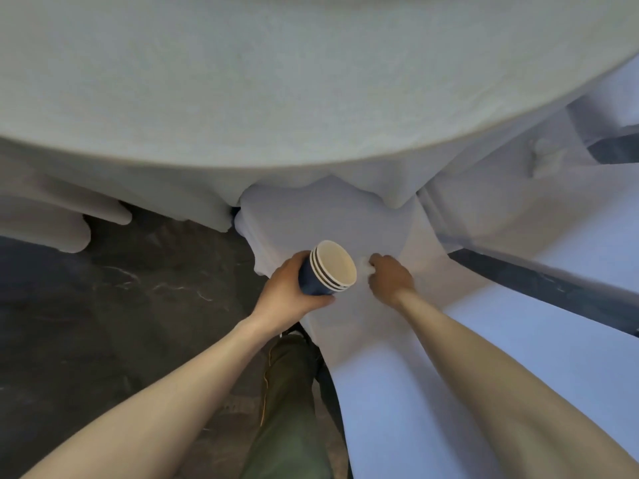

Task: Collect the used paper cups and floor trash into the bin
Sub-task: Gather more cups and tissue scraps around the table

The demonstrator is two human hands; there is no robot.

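Observation:
My left hand (289, 291) grips a stack of three nested paper cups (328, 271), dark blue outside and cream inside, tilted with the mouths facing up and to the right. My right hand (390, 278) is just to the right of the stack, low over a white-covered chair seat (311, 216). Its fingers are closed on a small white crumpled scrap (365, 263), which looks like paper or tissue and is mostly hidden by the fingers. No bin is in view.
A round table with a white cloth (276, 81) fills the top of the view. White-covered chairs stand at the left (62, 216) and right (501, 209). The floor (121, 305) is dark marbled stone. My leg in green trousers (287, 409) is below.

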